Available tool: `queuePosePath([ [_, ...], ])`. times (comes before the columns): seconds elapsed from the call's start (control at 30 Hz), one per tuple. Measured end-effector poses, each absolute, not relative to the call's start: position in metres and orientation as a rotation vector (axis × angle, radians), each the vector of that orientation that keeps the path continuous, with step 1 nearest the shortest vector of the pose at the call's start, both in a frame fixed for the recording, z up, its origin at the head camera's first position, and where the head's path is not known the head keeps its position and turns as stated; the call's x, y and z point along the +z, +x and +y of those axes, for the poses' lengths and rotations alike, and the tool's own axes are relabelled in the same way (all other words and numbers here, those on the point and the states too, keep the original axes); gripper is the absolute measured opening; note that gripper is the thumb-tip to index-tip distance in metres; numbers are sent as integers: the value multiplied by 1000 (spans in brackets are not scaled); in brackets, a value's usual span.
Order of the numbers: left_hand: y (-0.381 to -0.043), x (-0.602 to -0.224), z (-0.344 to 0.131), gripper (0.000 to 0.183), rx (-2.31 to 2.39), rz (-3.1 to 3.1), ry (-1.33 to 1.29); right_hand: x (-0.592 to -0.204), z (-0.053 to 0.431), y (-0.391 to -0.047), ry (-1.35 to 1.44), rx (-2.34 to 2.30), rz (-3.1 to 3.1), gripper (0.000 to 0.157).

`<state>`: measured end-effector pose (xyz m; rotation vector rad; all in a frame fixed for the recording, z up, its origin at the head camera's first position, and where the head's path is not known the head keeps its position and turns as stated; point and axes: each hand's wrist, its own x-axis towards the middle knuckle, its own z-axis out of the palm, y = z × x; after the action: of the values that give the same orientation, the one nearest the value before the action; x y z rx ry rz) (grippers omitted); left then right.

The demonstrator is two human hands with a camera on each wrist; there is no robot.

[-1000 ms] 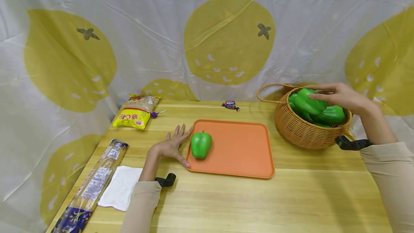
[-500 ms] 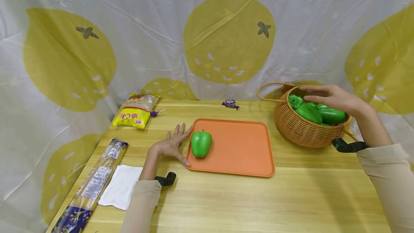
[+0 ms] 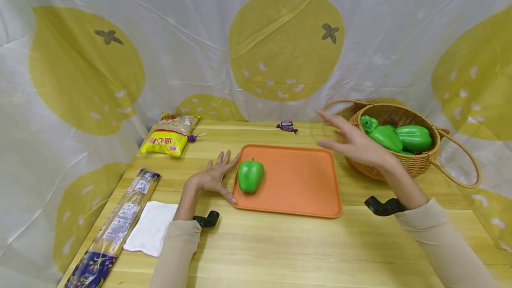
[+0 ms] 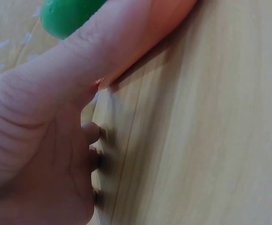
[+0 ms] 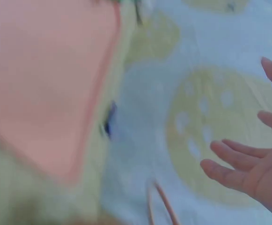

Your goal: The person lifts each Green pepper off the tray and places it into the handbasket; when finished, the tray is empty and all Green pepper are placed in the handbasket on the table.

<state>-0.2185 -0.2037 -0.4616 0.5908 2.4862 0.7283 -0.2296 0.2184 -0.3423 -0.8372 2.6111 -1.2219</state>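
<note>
An orange tray [image 3: 298,181] lies on the wooden table, with one green bell pepper [image 3: 250,176] upright near its left side. My left hand [image 3: 212,179] rests at the tray's left edge, fingers spread and thumb at the near corner. In the left wrist view the thumb [image 4: 79,51] reaches across toward the tray and pepper. My right hand [image 3: 360,146] is in the air in front of the wicker basket [image 3: 416,166], fingers extended and holding nothing. Several green peppers [image 3: 414,138] lie in the basket, partly hidden by the hand.
At the left are a yellow pasta bag [image 3: 165,141], a lollipop [image 3: 192,138], a long noodle pack [image 3: 124,217] and a white cloth [image 3: 152,228]. Small wrapped candies [image 3: 287,127] lie behind the tray. A lemon-print curtain [image 3: 200,48] hangs behind the table.
My right hand has let go of a pepper in the basket, lifted off and moved left toward the tray. The basket's right handle has come into sight. My left hand has stayed put.
</note>
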Motion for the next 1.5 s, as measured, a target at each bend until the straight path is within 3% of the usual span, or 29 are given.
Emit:
queuePosePath([
  [0.33, -219, -460, -202, 138, 698, 2500, 574, -402, 119, -198, -937, -1238, 2439, 78],
  [0.67, -220, -459, -201, 138, 699, 2485, 568, -437, 66, -188, -920, -1327, 2431, 74],
  [1.07, -222, -463, -203, 139, 705, 2488, 584, -451, 37, -191, -914, -1185, 2603, 68],
  [1.5, -222, -464, -203, 139, 685, 2499, 576, -444, 44, -194, -964, -974, 2708, 66],
])
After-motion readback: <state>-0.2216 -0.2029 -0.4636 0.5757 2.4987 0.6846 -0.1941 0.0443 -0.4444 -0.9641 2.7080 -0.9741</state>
